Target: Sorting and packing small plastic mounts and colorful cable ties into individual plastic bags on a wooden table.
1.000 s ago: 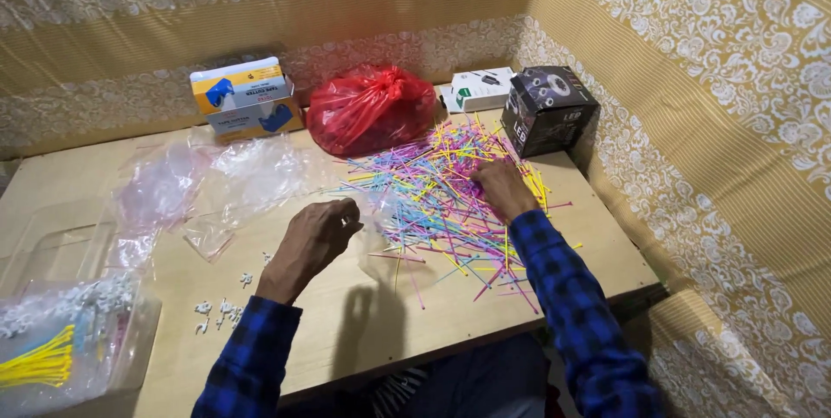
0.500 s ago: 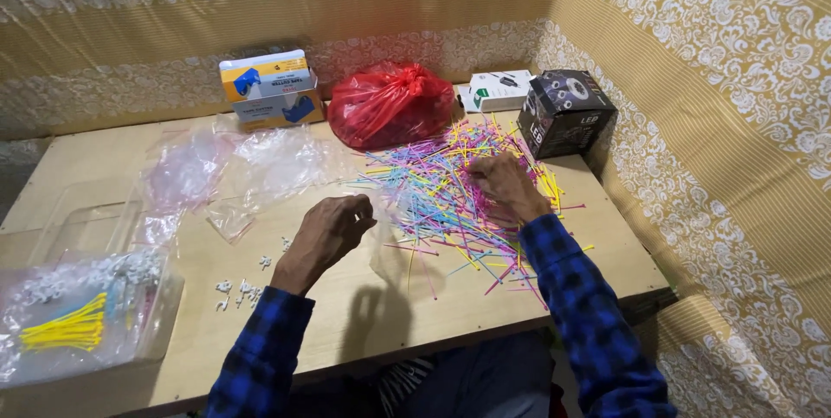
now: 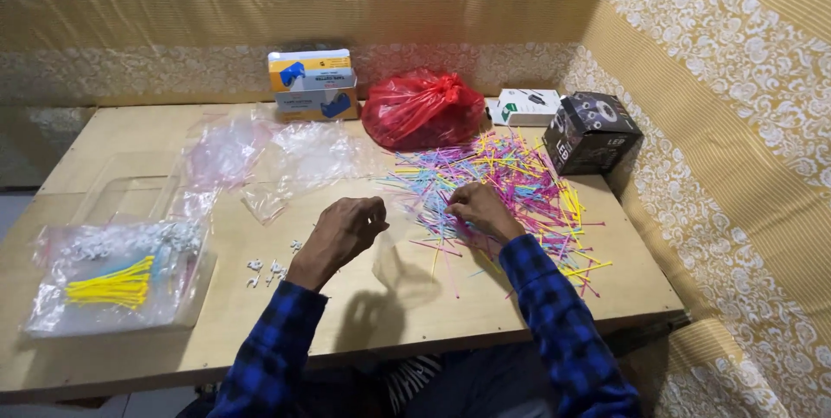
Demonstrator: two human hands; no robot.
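While my right hand (image 3: 480,209) pinches into the scattered coloured ties (image 3: 502,180), lying every way, my left hand (image 3: 346,228) hangs curled, grip contents unclear.

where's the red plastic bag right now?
In the head view the red plastic bag sits at the back of the table, right of centre, between the yellow-and-blue boxes and the white box, just behind the pile of coloured ties.
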